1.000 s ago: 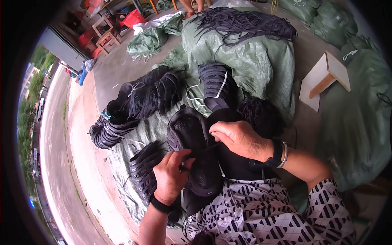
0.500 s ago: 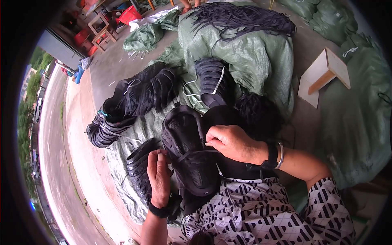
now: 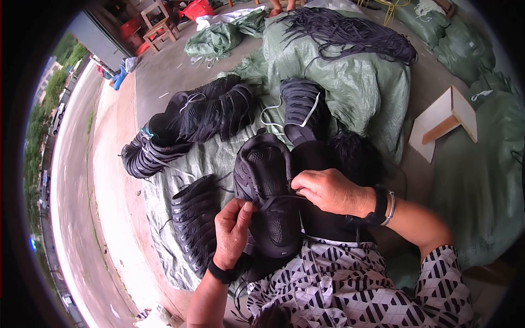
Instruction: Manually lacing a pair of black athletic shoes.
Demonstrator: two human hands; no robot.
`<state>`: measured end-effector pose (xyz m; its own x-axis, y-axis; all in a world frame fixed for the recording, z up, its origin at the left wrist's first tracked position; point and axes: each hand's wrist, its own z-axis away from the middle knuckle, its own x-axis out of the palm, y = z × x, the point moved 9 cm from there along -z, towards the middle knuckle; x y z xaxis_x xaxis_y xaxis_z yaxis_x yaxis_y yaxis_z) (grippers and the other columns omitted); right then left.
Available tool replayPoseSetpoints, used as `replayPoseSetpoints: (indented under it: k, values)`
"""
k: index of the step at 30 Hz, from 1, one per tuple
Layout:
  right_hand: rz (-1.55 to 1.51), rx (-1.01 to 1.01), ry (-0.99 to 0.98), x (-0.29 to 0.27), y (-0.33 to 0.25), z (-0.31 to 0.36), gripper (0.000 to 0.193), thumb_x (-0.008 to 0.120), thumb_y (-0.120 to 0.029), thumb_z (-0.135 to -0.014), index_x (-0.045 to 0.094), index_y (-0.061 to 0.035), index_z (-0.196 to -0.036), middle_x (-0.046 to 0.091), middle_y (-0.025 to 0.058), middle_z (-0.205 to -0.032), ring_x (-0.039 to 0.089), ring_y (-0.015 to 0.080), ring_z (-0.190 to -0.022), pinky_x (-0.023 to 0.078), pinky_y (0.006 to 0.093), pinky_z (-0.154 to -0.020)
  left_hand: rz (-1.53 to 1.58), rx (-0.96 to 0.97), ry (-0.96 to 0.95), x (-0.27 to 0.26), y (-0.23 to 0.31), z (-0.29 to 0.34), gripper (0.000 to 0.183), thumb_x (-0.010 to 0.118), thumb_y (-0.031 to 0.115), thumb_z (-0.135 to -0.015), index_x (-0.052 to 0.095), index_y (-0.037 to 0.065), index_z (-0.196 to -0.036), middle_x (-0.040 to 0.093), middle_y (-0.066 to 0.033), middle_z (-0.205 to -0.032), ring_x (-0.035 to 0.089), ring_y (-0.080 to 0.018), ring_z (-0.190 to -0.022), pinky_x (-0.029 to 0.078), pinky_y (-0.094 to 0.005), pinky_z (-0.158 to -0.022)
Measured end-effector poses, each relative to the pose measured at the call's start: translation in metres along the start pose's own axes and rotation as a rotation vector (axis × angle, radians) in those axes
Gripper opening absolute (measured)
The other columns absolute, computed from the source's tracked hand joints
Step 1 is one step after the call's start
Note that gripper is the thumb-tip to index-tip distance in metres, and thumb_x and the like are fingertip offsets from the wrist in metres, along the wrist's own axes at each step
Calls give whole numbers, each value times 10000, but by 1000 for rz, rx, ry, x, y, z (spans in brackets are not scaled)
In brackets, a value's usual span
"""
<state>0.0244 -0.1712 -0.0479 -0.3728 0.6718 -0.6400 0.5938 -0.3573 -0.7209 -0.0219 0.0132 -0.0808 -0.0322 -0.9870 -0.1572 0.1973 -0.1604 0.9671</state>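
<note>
A black shoe upper (image 3: 278,227) lies across my lap, its padded collar facing away from me. A thin dark shoelace (image 3: 275,200) crosses its middle. At the upper's left edge, my left hand (image 3: 231,234) pinches the lace between thumb and forefinger. Over on the right edge, my right hand (image 3: 332,191) is closed with its fingertips pressed together on the lace; the exact grip is partly hidden. A nested row of black uppers (image 3: 192,224) lies left of my left hand. Beyond the upper stands another stacked bundle (image 3: 302,106) tied with white cord.
Further bundles of black uppers (image 3: 213,112) lie at the left on a pale green woven sack (image 3: 164,210). A heap of dark laces (image 3: 344,33) rests on a full sack (image 3: 350,82). A wooden stand (image 3: 445,117) and more sacks (image 3: 465,49) are at the right; a chair (image 3: 158,27) stands far left.
My left hand has gone from loosely spread beside the upper to pinching the lace at its edge. My right hand stays pinched. The whole view has shifted slightly.
</note>
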Motion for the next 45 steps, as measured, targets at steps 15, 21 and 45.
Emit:
replayPoseSetpoints:
  k: [15,21,45]
  values:
    - [-54,28,-15,-3,-1,-10,102,618,-38,-805,535,-41,-865,606,95,-750,638,304,-716,511,378,-616,-433,241,33,0,40,-20,114,623,117,-837,585,22,-788,577,-26,-699,545,-165,-646,443,-293,-588]
    - [493,-234,113,-20,-36,-20,100,592,-101,-780,555,-92,-873,531,51,-903,574,213,-781,477,327,-683,-1098,522,-128,23,93,-27,123,676,93,-719,599,73,-813,570,-70,-805,588,-265,-761,496,-359,-640]
    - [292,78,-468,23,29,-60,112,620,-172,-758,659,-69,-777,556,72,-938,508,252,-988,404,398,-828,-637,236,-544,30,66,-107,164,633,229,-833,658,87,-757,567,-86,-764,583,-268,-757,469,-348,-705]
